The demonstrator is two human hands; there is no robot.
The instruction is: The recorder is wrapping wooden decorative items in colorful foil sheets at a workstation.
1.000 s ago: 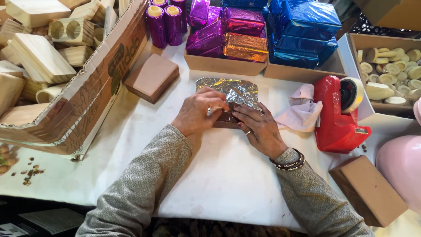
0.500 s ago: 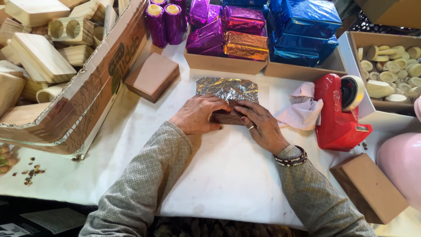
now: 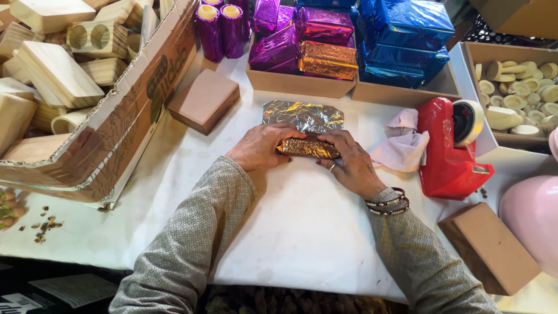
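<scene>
White paper covers the counter (image 3: 302, 232), which is crowded on three sides with boxes. At its middle both hands work one small block (image 3: 308, 147) half wrapped in gold foil: the left hand (image 3: 261, 146) lies curled over the block's left end, fingers pressing the foil down, and the right hand (image 3: 349, 164), a ring on one finger and dark bracelets on the wrist, is cupped over the right end with fingers closed against the wrap. Just beyond the block the loose part of the foil sheet (image 3: 302, 115) lies crinkled, silver side up, flat on the counter. Behind it an open cardboard tray (image 3: 299, 84) holds wrapped packages: purple foil blocks (image 3: 276, 49) and one gold foil block (image 3: 328, 60); a neighbouring tray carries a stack of blue foil blocks (image 3: 404, 35). Two purple foil cylinders (image 3: 221, 29) with yellow tops stand upright left of the trays. A bare brown block (image 3: 203, 100) sits on the counter to the left, another brown block (image 3: 491, 247) near the right edge. A large cardboard box (image 3: 116, 134) with dark printing on its side holds pale wooden pieces (image 3: 58, 70). On the right stand a red tape dispenser (image 3: 450, 151), a crumpled pink tissue (image 3: 401, 142) beside it, and a box of pale round discs (image 3: 517, 96).
</scene>
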